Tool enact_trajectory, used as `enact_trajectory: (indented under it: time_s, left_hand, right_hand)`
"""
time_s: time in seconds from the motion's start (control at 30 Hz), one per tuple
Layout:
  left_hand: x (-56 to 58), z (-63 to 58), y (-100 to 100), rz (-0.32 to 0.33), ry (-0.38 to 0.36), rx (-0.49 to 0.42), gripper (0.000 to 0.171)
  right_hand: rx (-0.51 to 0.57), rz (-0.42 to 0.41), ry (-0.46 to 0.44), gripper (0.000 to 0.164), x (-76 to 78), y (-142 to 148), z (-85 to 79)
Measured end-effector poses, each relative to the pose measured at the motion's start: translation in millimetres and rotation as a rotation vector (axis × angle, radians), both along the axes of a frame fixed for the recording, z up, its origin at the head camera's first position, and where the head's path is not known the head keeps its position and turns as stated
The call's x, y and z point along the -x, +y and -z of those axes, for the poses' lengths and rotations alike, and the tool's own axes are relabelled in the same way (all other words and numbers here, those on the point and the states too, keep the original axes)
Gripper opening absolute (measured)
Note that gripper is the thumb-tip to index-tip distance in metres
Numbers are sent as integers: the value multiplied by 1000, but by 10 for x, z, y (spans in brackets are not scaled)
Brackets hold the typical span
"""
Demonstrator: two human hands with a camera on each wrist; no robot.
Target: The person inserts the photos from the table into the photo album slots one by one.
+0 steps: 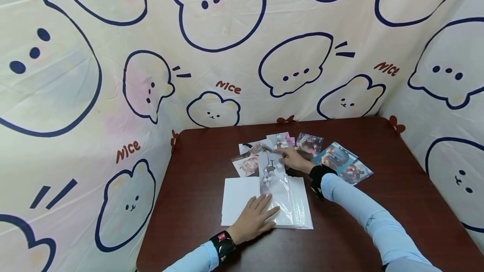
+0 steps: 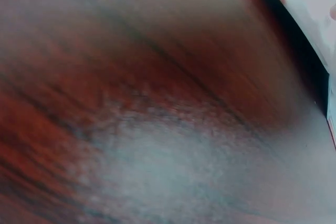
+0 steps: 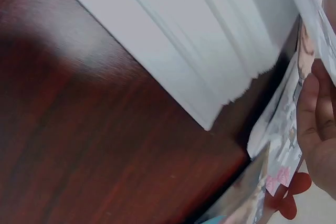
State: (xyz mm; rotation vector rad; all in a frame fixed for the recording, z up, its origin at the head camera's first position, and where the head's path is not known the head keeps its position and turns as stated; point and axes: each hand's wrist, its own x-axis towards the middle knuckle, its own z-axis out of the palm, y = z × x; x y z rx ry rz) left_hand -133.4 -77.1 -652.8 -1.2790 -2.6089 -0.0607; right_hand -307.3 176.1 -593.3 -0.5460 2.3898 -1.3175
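Note:
An album with white pages and clear sleeves point(image 1: 300, 209) lies spread on the table. My left hand point(image 1: 251, 220) rests on its lower middle with the fingers spread. A pale grey picture card point(image 1: 271, 171) with a printed figure stands out past the album's far edge, its lower part overlapping a clear sleeve. My right hand point(image 1: 296, 159) pinches this card near its upper right edge. In the right wrist view the fingers point(image 3: 310, 100) are at the card's edge, beside the album pages point(image 3: 173, 40). The left wrist view shows mostly blurred tabletop.
Behind the album lie several picture cards, among them a flower-like print point(image 1: 247, 165) and a pink-and-grey one point(image 1: 280, 139). To the right are a dark card point(image 1: 309, 144), a blue card point(image 1: 336, 155) and another point(image 1: 357, 172). The brown table point(image 1: 189, 188) meets a printed cloth point(image 1: 151, 146).

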Motion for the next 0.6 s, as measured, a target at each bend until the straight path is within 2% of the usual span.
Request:
enact_trajectory:
  time_s: [0.2,0.37,0.6]
  left_hand:
    - [4,48,-46,54,0,-39,55]
    - [11,60,-44,48,-24,-78,55]
    - [20,58,-17,63,-29,-135,53]
  right_hand:
    - [5,-40,-113,47,-193,59,68]
    - [8,-54,-178,46,-302,73,112]
    - [-4,-148,-226,52,-402,90,105]
